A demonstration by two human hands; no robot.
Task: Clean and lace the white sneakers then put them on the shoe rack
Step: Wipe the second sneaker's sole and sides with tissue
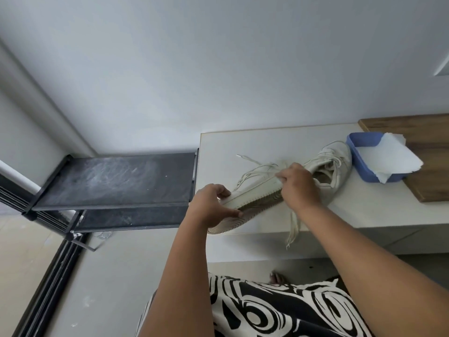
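Black shoe rack point(116, 181) just left of the table point(267, 147). White sneaker point(257, 193) tilted on its side over the table's front edge, toe gripped by left hand point(211, 207), right hand point(297, 183) pinching a white wipe point(279, 176) against its side.

Bench point(255, 142): bare surface along the far left, open from above. The centre is blocked by the tilted sneaker point(257, 190) held in both hands and by the second sneaker point(337, 164) lying behind it. Loose laces point(292, 227) trail over the front edge. At the right, the blue tray point(359, 156) with paper towel point(393, 161) stands just beside the second sneaker, partly on the wooden board point(427, 152). Shoe rack point(114, 181), top shelf: open, reachable from above and the front; it abuts the bench's left end.
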